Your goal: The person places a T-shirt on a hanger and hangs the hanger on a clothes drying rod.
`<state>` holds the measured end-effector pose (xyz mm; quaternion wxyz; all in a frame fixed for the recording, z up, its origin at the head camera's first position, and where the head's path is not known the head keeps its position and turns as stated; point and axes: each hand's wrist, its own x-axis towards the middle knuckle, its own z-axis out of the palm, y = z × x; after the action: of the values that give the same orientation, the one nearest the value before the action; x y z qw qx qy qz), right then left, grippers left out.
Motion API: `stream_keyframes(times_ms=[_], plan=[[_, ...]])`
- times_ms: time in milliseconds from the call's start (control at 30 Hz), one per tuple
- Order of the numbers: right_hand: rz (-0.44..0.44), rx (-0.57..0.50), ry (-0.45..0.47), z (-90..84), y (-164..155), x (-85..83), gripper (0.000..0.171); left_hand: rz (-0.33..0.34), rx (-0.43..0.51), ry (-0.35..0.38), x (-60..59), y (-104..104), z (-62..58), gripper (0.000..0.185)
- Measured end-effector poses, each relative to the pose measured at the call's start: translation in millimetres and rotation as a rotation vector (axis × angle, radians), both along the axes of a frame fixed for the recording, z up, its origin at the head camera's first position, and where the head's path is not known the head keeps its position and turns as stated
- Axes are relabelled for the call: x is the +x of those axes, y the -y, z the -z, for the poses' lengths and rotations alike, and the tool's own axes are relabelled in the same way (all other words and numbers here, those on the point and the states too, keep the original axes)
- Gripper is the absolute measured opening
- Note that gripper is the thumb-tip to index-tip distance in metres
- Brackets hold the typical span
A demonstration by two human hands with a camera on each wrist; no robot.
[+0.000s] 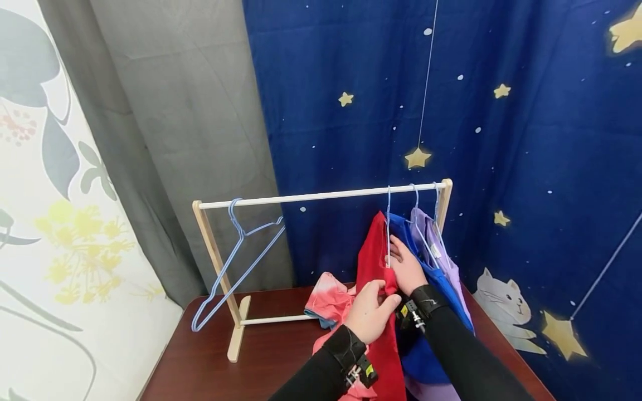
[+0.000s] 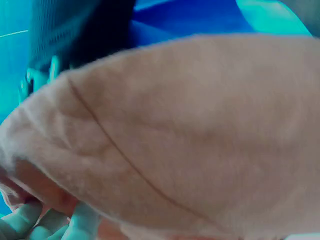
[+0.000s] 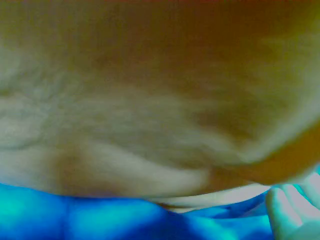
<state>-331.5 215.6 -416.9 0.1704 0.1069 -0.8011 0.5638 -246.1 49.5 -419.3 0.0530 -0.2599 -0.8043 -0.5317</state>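
A red garment (image 1: 370,262) hangs on a light blue hanger (image 1: 388,223) hooked over the rack's white rail. My left hand (image 1: 368,313) pinches its near shoulder edge between thumb and fingers; in the left wrist view the fingertips (image 2: 82,222) show below a broad, colour-shifted fold of cloth. Just beyond, my right hand (image 1: 405,266) grips the red cloth beside the hanger's lower end, its thumb hidden by the fabric. Cloth fills most of the right wrist view, with fingers (image 3: 292,210) at the lower right. Right behind this hand hangs a blue garment (image 1: 426,356).
A lilac garment (image 1: 453,273) hangs by the rack's right post (image 1: 444,203). At the left end of the rail (image 1: 321,195) dangles a bare blue hanger (image 1: 241,267). Pink cloth (image 1: 331,298) lies on the dark red table (image 1: 200,356); curtains stand behind.
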Motion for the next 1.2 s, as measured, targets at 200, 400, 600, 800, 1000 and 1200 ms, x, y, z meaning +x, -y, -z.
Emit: stream_keyframes(times_ms=[200, 400, 600, 800, 1000, 1200], plan=[[0.063, 0.015, -0.070, -14.8, 4.4, 23.9, 0.054, 0.004, -0.133, -0.060, 5.0, 24.5, 4.3, 0.050], [0.073, 0.011, -0.143, -32.6, 17.7, 43.1, 0.054, 0.016, -0.168, -0.082, 9.6, 54.2, 8.2, 0.043], [0.083, 0.095, -0.289, -52.9, 34.5, 61.4, 0.051, -0.033, -0.207, -0.134, 13.6, 77.3, 15.2, 0.035], [-0.044, 0.103, -0.269, -73.2, 63.7, 83.3, 0.047, -0.112, -0.270, -0.140, 15.4, 102.6, 21.5, 0.031], [-0.094, 0.114, -0.214, -63.3, 83.0, 87.8, 0.045, -0.195, -0.274, -0.148, 18.4, 130.1, 30.1, 0.027], [-0.083, 0.120, -0.176, -35.8, 102.8, 92.3, 0.046, -0.311, -0.316, -0.156, 18.2, 157.3, 39.4, 0.028]])
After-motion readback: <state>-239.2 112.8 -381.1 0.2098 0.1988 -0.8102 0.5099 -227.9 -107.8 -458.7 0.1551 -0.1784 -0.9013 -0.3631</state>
